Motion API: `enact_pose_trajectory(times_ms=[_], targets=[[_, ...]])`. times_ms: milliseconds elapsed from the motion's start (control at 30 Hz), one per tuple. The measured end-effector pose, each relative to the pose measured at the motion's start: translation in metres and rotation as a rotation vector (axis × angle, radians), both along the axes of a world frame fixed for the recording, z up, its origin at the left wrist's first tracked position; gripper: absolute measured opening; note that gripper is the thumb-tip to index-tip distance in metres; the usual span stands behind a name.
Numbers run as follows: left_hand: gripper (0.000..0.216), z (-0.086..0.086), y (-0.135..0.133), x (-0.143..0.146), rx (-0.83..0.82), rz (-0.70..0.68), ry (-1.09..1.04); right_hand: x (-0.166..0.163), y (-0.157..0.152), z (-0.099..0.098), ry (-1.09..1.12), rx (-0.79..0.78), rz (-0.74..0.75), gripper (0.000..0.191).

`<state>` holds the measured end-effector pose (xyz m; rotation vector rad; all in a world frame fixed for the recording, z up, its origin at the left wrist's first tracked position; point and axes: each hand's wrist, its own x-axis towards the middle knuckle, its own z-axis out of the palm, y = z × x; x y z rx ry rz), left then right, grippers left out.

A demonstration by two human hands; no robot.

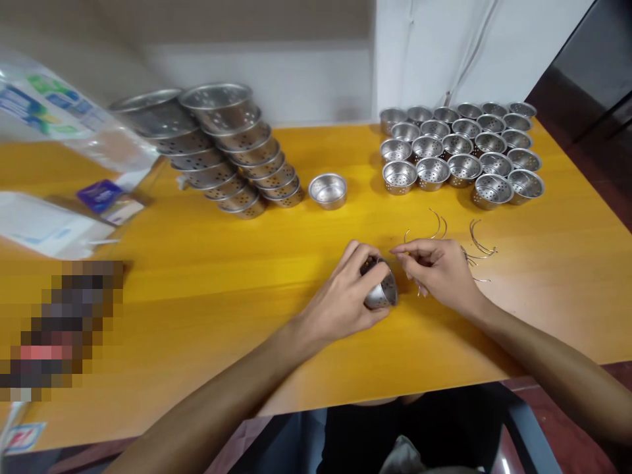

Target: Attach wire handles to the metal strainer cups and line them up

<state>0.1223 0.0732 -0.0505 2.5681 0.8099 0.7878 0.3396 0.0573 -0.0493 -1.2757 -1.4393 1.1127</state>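
My left hand (pixel 345 289) is wrapped round a small perforated metal cup (pixel 379 293), tilted on its side with its mouth toward my right hand. Close to the cup's rim, my right hand (pixel 437 266) is closed in a pinch, thumb against forefinger. Thin wire shows just below its fingers, but what sits between the fingertips is too small to make out. Several thin curved wires (pixel 478 247) lie on the table beyond and beside my right hand. A single metal cup (pixel 328 191) stands upright farther back.
Two tall leaning stacks of perforated cups (pixel 276 164) rise at the back left. Rows of upright cups (pixel 457 145) fill the back right of the yellow table (pixel 197 342). Plastic packaging (pixel 74 105), a purple packet (pixel 99 195) and a white pack (pixel 49 224) lie left.
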Motion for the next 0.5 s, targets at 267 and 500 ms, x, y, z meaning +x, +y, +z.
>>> enact_pose_trajectory(times_ms=[267, 500], targets=[[0.041, 0.008, -0.004, -0.005, -0.218, -0.024, -0.079, -0.001, -0.004, -0.004, -0.185, 0.241, -0.077, 0.021], [0.053, 0.009, -0.004, -0.002, -0.275, -0.031, -0.111, -0.004, -0.008, 0.0, -0.242, 0.399, -0.038, 0.017]])
